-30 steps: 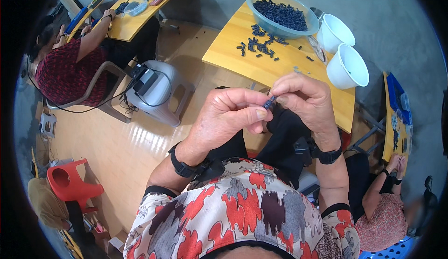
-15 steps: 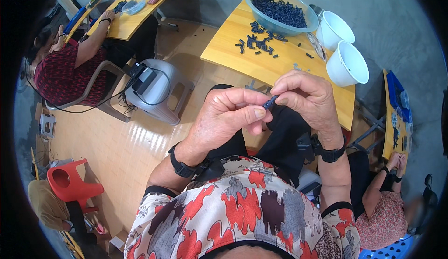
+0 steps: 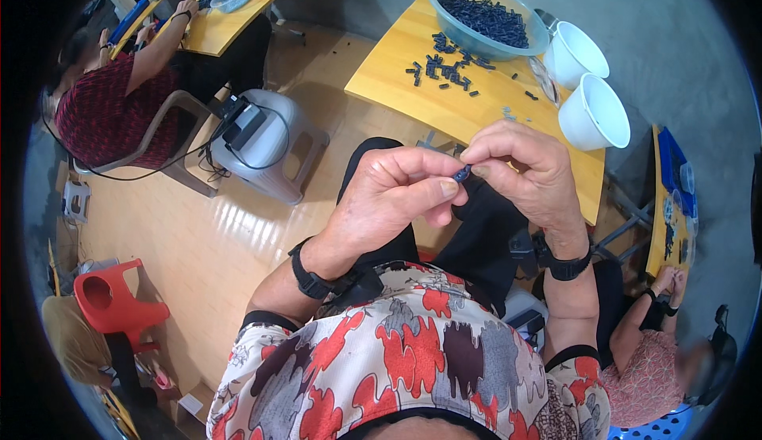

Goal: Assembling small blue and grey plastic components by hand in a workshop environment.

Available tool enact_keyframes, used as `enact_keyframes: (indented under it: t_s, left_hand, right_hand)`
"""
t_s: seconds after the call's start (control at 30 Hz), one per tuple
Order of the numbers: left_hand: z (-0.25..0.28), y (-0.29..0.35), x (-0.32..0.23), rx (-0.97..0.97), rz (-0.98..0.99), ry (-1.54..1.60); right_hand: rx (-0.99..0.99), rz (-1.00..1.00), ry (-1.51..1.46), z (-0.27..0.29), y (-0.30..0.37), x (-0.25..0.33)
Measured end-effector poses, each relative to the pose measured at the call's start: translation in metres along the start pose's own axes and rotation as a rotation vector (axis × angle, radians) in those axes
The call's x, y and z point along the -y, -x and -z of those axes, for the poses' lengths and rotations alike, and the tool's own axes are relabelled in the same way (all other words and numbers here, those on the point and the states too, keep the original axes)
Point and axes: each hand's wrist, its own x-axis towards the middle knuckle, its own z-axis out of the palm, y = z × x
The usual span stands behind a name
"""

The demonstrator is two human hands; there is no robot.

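Observation:
Between my two hands is a small dark blue-black plastic piece (image 3: pixel 461 173), mostly covered by fingers. My left hand (image 3: pixel 394 194) pinches it between thumb and forefinger, with the other fingers curled underneath. From the other side, the thumb and forefinger of my right hand (image 3: pixel 524 169) close on its right end. Both hands are held above my lap, just off the near edge of the yellow table (image 3: pixel 397 83). Loose dark pieces (image 3: pixel 446 70) of a similar look lie scattered there. More of them fill a translucent bowl (image 3: pixel 435 5) behind.
Two white buckets (image 3: pixel 594 113) stand at the table's right side. A few small pale bits (image 3: pixel 509 113) lie near its edge. On my left are a grey stool (image 3: pixel 274 134) with a black device and cables, and a red stool (image 3: pixel 127 301). Co-workers sit at side tables, left and right.
My hands stay together on the piece, and less of it shows between the fingertips. The view has shifted slightly, so the surroundings sit a little differently.

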Motion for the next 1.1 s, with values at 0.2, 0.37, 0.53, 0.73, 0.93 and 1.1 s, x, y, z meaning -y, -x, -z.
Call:
enact_keyframes:
  t_s: [0.2, 0.37, 0.53, 0.73, 0.93, 1.1]
  left_hand:
    - [0.001, -0.001, 0.001, -0.013, 0.018, -0.007]
    - [0.002, -0.001, 0.002, -0.023, 0.027, -0.008]
    - [0.005, -0.002, 0.01, -0.016, 0.019, 0.089]
    - [0.006, -0.001, 0.016, -0.048, 0.036, 0.079]
    - [0.006, -0.003, 0.021, -0.069, 0.072, 0.078]
    - [0.005, -0.008, 0.02, -0.035, 0.077, 0.105]
  right_hand:
    - [-0.008, -0.135, -0.271, -0.002, 0.003, -0.008]
    - [-0.04, -0.192, -0.321, -0.006, 0.005, -0.012]
    - [-0.065, -0.169, -0.302, -0.01, 0.006, -0.012]
    - [-0.054, -0.093, -0.247, -0.016, 0.011, -0.023]
    - [-0.067, -0.022, -0.172, -0.021, 0.016, -0.03]
    - [-0.194, -0.012, -0.176, -0.027, 0.022, -0.03]
